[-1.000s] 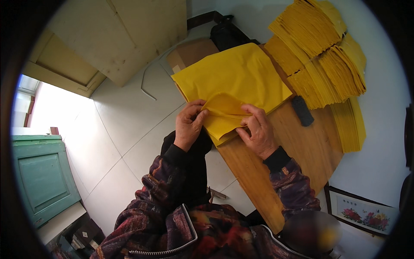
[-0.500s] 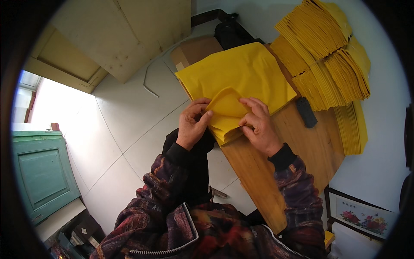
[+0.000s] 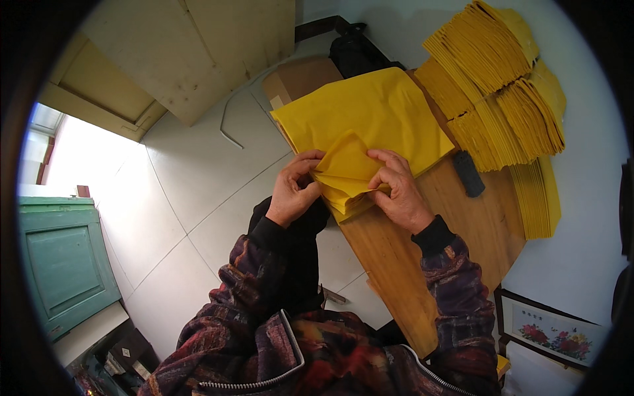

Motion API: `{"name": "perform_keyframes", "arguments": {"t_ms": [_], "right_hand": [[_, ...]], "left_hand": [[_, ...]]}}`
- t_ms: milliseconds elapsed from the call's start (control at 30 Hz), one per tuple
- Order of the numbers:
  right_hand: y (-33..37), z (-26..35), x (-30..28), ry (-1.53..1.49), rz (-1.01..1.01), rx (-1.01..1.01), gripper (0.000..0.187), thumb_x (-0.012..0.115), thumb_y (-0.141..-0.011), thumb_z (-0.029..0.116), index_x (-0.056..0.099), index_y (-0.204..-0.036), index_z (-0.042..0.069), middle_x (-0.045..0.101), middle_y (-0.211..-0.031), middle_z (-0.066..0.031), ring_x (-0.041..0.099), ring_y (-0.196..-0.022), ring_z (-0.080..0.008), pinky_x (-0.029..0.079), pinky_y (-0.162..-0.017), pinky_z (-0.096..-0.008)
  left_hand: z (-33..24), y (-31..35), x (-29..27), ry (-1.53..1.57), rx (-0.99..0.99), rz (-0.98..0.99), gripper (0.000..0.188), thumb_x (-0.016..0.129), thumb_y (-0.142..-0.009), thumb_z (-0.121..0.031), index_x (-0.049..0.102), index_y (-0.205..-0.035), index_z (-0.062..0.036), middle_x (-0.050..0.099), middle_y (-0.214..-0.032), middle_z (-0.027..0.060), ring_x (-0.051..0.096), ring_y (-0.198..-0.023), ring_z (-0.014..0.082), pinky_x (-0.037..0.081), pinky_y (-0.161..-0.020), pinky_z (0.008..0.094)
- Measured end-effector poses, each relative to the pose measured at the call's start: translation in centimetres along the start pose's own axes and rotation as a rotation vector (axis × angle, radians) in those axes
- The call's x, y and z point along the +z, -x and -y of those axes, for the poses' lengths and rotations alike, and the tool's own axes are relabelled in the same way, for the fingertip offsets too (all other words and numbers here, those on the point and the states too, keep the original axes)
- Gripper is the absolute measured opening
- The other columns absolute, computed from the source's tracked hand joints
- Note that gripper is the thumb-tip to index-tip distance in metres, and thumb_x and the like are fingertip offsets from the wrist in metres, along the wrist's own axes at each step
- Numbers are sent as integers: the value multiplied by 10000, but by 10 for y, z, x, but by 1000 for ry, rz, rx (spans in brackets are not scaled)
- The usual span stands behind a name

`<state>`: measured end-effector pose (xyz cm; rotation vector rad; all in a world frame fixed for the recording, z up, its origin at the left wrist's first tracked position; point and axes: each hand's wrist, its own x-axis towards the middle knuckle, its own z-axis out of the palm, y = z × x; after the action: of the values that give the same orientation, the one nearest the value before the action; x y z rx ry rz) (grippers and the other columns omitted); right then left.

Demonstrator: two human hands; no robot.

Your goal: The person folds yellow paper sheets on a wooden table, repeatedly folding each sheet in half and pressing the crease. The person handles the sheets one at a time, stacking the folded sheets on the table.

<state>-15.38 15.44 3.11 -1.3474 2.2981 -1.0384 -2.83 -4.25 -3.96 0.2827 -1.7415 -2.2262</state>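
A yellow fabric sheet [image 3: 376, 109], which could be a flat bag, lies on the wooden table [image 3: 449, 218]. Its near end is lifted and folded into a pointed flap. My left hand [image 3: 295, 189] pinches the left edge of that flap between thumb and fingers. On the other side, my right hand [image 3: 397, 189] grips the right edge, thumb below and fingers curled over the top. Loose folds bunch up between the two hands. The fingertips are partly hidden by the cloth.
Tall bundled stacks of folded yellow fabric [image 3: 495, 86] stand at the table's far right. A dark grey block [image 3: 468, 174] lies beside the sheet. Behind it sit a cardboard box [image 3: 300, 78] and a black bag [image 3: 356, 53]. A framed flower picture [image 3: 551, 330] is at lower right.
The raised flap has been pulled flatter and sharper, its opening narrowing into a pointed fold. Both hands keep their grip and have moved only slightly.
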Motion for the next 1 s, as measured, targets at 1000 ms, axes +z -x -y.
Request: {"name": "perform_keyframes", "arguments": {"t_ms": [1000], "right_hand": [[14, 7, 5, 328, -214, -154, 517, 783, -687, 39, 523, -1132, 66, 383, -1440, -163, 414, -1270, -382, 380, -1043, -432]], "left_hand": [[15, -5, 9, -176, 137, -197, 115, 671, -892, -63, 662, -926, 46, 654, -1089, 87, 604, -968, 178, 479, -853, 272]]}}
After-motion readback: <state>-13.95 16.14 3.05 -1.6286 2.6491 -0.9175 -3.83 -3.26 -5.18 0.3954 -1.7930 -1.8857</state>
